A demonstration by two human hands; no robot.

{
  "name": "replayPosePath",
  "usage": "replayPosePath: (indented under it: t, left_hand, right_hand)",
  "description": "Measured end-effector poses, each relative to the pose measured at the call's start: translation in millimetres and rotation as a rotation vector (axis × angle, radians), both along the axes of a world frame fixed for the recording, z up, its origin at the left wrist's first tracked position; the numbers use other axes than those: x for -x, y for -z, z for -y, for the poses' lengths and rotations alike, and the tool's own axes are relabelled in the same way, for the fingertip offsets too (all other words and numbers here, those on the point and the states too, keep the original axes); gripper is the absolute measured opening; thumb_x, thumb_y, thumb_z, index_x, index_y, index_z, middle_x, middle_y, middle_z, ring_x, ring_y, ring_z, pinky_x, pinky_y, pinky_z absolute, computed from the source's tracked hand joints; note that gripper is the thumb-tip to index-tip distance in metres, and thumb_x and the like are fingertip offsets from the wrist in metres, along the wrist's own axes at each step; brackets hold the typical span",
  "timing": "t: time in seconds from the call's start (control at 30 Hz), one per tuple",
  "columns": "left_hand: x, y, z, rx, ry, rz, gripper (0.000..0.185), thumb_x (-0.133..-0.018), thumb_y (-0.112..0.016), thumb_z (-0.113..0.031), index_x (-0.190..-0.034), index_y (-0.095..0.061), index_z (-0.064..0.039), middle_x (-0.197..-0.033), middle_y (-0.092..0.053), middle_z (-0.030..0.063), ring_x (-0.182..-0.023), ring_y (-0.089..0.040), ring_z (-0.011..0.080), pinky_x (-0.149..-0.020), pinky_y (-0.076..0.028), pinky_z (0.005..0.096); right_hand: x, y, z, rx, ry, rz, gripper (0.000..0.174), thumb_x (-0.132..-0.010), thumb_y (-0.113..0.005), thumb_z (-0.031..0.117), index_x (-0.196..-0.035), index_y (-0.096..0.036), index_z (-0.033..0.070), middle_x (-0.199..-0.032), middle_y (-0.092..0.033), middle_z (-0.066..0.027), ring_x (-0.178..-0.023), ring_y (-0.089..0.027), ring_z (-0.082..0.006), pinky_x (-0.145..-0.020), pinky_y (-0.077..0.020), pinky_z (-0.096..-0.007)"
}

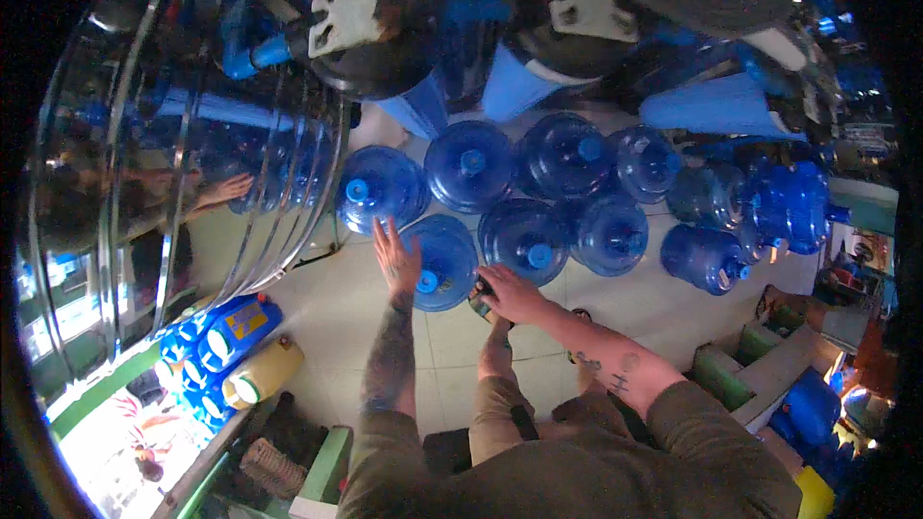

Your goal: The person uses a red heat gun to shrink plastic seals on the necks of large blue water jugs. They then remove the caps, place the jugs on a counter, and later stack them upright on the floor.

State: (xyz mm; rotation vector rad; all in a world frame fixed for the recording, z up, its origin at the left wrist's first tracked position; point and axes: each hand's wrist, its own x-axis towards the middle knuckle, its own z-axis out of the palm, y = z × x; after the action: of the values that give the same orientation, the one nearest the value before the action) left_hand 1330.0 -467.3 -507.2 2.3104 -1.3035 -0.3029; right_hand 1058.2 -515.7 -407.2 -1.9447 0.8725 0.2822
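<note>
My left hand [396, 259] is spread, with nothing in it, over the left edge of a round blue water jug [451, 249] with a light-blue cap. Its fingertips reach toward another blue jug [393, 184] just behind. My right hand [513, 294] is partly curled above my sandalled foot [482, 303], near the right side of the first jug. Its palm side is hidden, so contact or a grip cannot be made out. A third capped jug [515, 231] stands beyond the right hand.
More jugs [469, 166] stand upright behind; a few lie on their sides [696, 259] at right. A shiny ribbed metal tank [216, 180] borders the left. Blue containers [241, 328] and a yellowish one [270, 367] sit by the left doorway. Black cylindrical equipment [382, 58] stands at the back.
</note>
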Motion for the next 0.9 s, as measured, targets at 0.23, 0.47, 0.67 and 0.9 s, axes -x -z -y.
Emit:
replayPosePath:
  t: [0.23, 0.47, 0.67, 0.9]
  left_hand:
    - [-122.8, -10.7, 78.2, -0.334, 0.192, 0.164, 0.09, -0.08, -0.077, -0.019, -0.156, -0.028, -0.013, -0.161, -0.024, 0.0196, -0.141, -0.035, 0.0471, -0.106, -0.044, 0.0546]
    - [-87.9, 23.1, 28.3, -0.43, 0.09, 0.105, 0.056, -0.083, -0.065, -0.012, -0.137, -0.05, -0.013, -0.138, -0.047, 0.0218, -0.112, -0.058, 0.0472, -0.088, -0.055, 0.0547]
    - [-93.8, -18.5, -71.4, -0.291, 0.016, -0.092, 0.062, -0.08, -0.07, -0.008, -0.138, -0.049, -0.014, -0.135, -0.05, 0.0186, -0.119, -0.054, 0.0445, -0.093, -0.051, 0.0523]
    - [-87.7, -176.2, -125.7, -0.113, -0.055, 0.075, 0.049, -0.086, -0.072, -0.019, -0.131, -0.054, -0.01, -0.122, -0.057, 0.0163, -0.106, -0.062, 0.0397, -0.084, -0.054, 0.0484]
  right_hand:
    - [-128.6, 82.4, -31.3, 0.238, -0.31, 0.097, 0.073, -0.089, -0.065, 0.018, -0.155, -0.034, 0.014, -0.156, -0.034, -0.0257, -0.134, -0.045, -0.0481, -0.097, -0.0524, -0.0537]
    - [-98.9, 120.1, -82.1, 0.279, -0.466, -0.063, 0.056, -0.089, -0.055, 0.005, -0.144, -0.048, 0.016, -0.141, -0.049, -0.0188, -0.115, -0.06, -0.0445, -0.077, -0.061, -0.0453]
    - [-81.1, 67.7, -102.2, 0.315, -0.469, 0.207, 0.063, -0.082, -0.064, 0.008, -0.142, -0.049, 0.015, -0.134, -0.053, -0.0156, -0.111, -0.062, -0.0395, -0.075, -0.0614, -0.0465]
    - [-6.4, -114.9, -49.6, -0.078, -0.275, 0.185, 0.062, -0.079, -0.074, 0.02, -0.137, -0.052, 0.016, -0.141, -0.053, -0.0072, -0.118, -0.062, -0.0305, -0.09, -0.0568, -0.0431]
